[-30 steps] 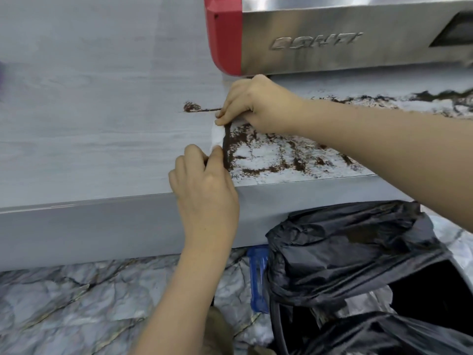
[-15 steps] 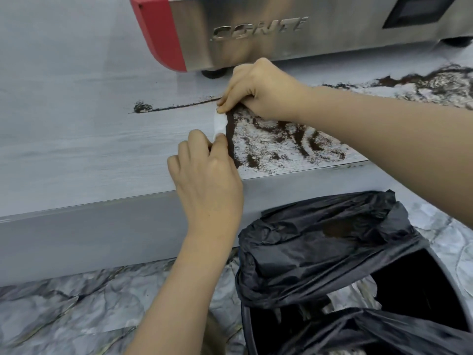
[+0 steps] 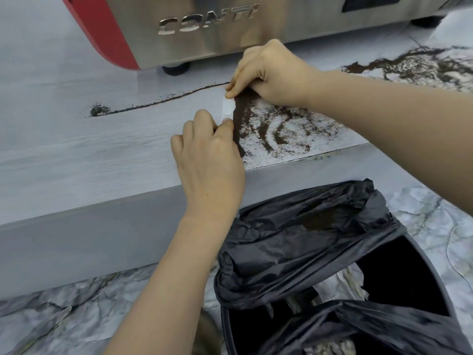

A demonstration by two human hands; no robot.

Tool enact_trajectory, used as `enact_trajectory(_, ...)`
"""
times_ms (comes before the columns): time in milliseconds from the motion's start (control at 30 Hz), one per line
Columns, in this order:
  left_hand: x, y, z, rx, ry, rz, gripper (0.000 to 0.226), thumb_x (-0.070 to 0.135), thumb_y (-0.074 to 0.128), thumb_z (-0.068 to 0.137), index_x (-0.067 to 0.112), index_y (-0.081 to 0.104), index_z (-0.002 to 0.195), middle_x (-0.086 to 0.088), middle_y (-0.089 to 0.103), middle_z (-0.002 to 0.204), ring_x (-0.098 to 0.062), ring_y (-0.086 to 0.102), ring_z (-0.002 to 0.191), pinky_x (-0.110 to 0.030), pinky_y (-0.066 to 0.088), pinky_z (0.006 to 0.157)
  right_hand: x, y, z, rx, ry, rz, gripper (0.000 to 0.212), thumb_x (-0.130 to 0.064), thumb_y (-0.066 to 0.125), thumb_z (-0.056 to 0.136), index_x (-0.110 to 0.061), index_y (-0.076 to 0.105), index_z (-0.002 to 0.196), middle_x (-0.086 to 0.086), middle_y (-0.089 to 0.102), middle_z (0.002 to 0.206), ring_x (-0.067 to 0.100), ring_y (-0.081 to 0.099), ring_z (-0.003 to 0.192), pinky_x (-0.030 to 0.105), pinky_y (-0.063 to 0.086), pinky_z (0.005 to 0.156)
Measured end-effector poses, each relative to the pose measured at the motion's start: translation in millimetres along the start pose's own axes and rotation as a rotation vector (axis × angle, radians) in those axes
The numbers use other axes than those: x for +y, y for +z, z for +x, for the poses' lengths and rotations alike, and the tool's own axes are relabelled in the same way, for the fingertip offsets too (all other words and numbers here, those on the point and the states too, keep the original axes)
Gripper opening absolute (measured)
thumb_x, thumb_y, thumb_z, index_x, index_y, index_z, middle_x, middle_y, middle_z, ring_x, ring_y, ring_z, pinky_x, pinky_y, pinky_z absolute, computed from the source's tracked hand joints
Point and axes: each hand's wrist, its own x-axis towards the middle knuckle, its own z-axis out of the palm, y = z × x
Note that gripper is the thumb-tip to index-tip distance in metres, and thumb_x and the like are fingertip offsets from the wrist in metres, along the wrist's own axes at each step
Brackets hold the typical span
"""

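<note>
The paper (image 3: 228, 108) is a narrow white strip on the counter (image 3: 76, 149), with a dark ridge of grounds (image 3: 281, 131) banked against its right side. The left hand (image 3: 208, 160) pinches the near end between thumb and curled fingers. The right hand (image 3: 266, 73) pinches the far end the same way. Both ends are hidden under fingers, so I can't tell how long the strip is. The machine (image 3: 204, 29) behind is cut off at the top, and its lettering is blurred. Below the counter edge, the bin (image 3: 430, 262) has a black bag (image 3: 294, 252). Crumpled pale waste (image 3: 340, 283) lies inside, and there is a brown patch on the bag's fold.
</note>
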Motion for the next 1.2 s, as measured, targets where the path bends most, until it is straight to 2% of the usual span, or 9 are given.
enact_trajectory(100,5,2,4,-0.022,0.043,-0.020,0.024,0.003,0.056,0.092,0.011,0.073,0.108,-0.003,0.037,0.083,-0.029,0.046,0.078,-0.035,0.022,0.070,6,-7,-13,0.004,0.039,-0.015,0.036,0.009,0.054,0.082,-0.014,0.078,0.094,0.003,0.075,0.092,0.015,0.065,0.089,0.025,0.052,0.083)
enact_trajectory(200,7,4,7,-0.052,0.087,-0.046,0.024,0.004,0.056,0.092,0.013,0.073,0.106,-0.006,0.042,0.084,-0.030,0.047,0.079,-0.036,0.022,0.069,9,-14,-29,0.008,0.093,-0.026,0.037,0.008,0.052,0.081,-0.015,0.078,0.095,0.003,0.075,0.093,0.013,0.064,0.090,0.013,0.046,0.084)
enact_trajectory(300,8,5,9,-0.079,0.131,-0.090,0.027,0.006,0.054,0.094,0.016,0.073,0.111,-0.008,0.046,0.085,-0.030,0.047,0.081,-0.035,0.021,0.071,9,-20,-47,0.014,0.149,-0.050,0.039,0.007,0.050,0.080,-0.016,0.077,0.097,0.003,0.075,0.093,0.015,0.062,0.090,0.008,0.040,0.082)
enact_trajectory(667,19,7,1,-0.146,0.257,-0.241,0.027,0.008,0.053,0.097,0.017,0.073,0.114,-0.009,0.047,0.085,-0.031,0.048,0.082,-0.041,0.030,0.071,-7,-31,-109,0.086,0.282,-0.162,0.042,0.011,0.049,0.080,-0.014,0.076,0.100,0.007,0.072,0.094,0.026,0.061,0.090,0.035,0.051,0.080)
enact_trajectory(800,30,-1,-15,-0.165,0.318,-0.282,0.029,0.001,0.056,0.095,0.014,0.072,0.116,-0.010,0.046,0.083,-0.030,0.047,0.079,-0.039,0.028,0.068,-25,-32,-138,0.106,0.297,-0.183,0.041,0.015,0.049,0.077,-0.008,0.076,0.099,0.011,0.070,0.090,0.030,0.059,0.087,0.034,0.049,0.078)
enact_trajectory(900,38,-8,-44,-0.196,0.378,-0.298,0.031,-0.003,0.060,0.092,0.011,0.070,0.118,-0.007,0.044,0.081,-0.027,0.043,0.077,-0.034,0.022,0.069,-46,-34,-172,0.111,0.336,-0.182,0.041,0.017,0.048,0.078,-0.006,0.075,0.100,0.011,0.067,0.091,0.029,0.056,0.089,0.029,0.040,0.073)
enact_trajectory(1033,41,-4,-89,-0.294,0.430,-0.333,0.032,0.000,0.055,0.091,0.011,0.071,0.117,-0.005,0.043,0.079,-0.027,0.042,0.073,-0.033,0.019,0.068,-74,-22,-216,0.083,0.350,-0.135,0.037,0.021,0.051,0.077,-0.001,0.075,0.095,0.014,0.068,0.093,0.032,0.058,0.088,0.039,0.050,0.070)
enact_trajectory(1133,42,0,-94,-0.315,0.397,-0.375,0.033,0.001,0.056,0.092,0.014,0.071,0.118,-0.003,0.043,0.078,-0.027,0.044,0.072,-0.037,0.026,0.067,-80,-13,-233,0.095,0.392,-0.115,0.039,0.023,0.051,0.077,-0.002,0.076,0.093,0.013,0.069,0.092,0.033,0.060,0.085,0.041,0.052,0.067)
enact_trajectory(1200,44,-1,-86,-0.298,0.404,-0.383,0.034,-0.001,0.059,0.092,0.015,0.071,0.119,-0.004,0.044,0.079,-0.027,0.045,0.073,-0.036,0.024,0.067,-78,-18,-232,0.143,0.399,-0.114,0.036,0.021,0.052,0.080,-0.003,0.076,0.093,0.012,0.069,0.092,0.033,0.060,0.085,0.040,0.051,0.068)
